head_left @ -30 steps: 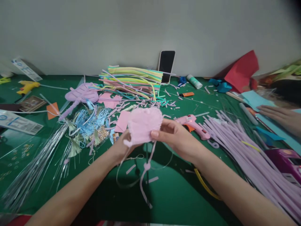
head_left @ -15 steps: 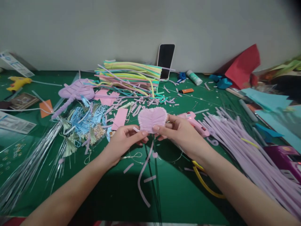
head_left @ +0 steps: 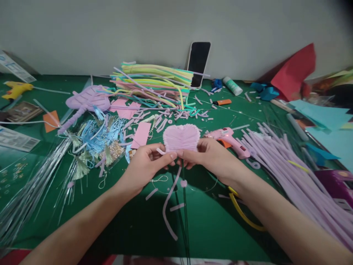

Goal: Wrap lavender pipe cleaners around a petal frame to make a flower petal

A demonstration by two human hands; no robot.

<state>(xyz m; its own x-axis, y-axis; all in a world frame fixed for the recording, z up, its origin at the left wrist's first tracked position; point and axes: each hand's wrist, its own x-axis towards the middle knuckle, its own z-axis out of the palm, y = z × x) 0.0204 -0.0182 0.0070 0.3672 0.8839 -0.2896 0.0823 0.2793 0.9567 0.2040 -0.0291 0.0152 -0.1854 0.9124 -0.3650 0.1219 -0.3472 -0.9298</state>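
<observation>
A lilac, fuzzy, fan-shaped piece (head_left: 182,137) is upright between my two hands at the middle of the view. My left hand (head_left: 150,160) pinches its lower left edge, near a short lilac end that sticks out. On the lower right edge, my right hand (head_left: 211,156) grips with the thumb in front and the other fingers partly hidden behind. Both thumbs nearly meet at the bottom of the piece. Below it, thin dark green stems (head_left: 185,221) run toward the table's front edge, beside a loose lilac strip (head_left: 166,213).
A pink glue gun (head_left: 230,141) and a bundle of lilac pipe cleaners (head_left: 292,176) lie right. Behind are coloured pipe cleaners (head_left: 154,86) and a leaning phone (head_left: 199,62). Blue tassels (head_left: 96,136), silver strands (head_left: 35,187) and a yellow glue gun (head_left: 16,90) are left.
The view has shifted slightly, so background items sit a little higher. My right thumb has moved down and left along the piece's lower edge, and more of its face shows.
</observation>
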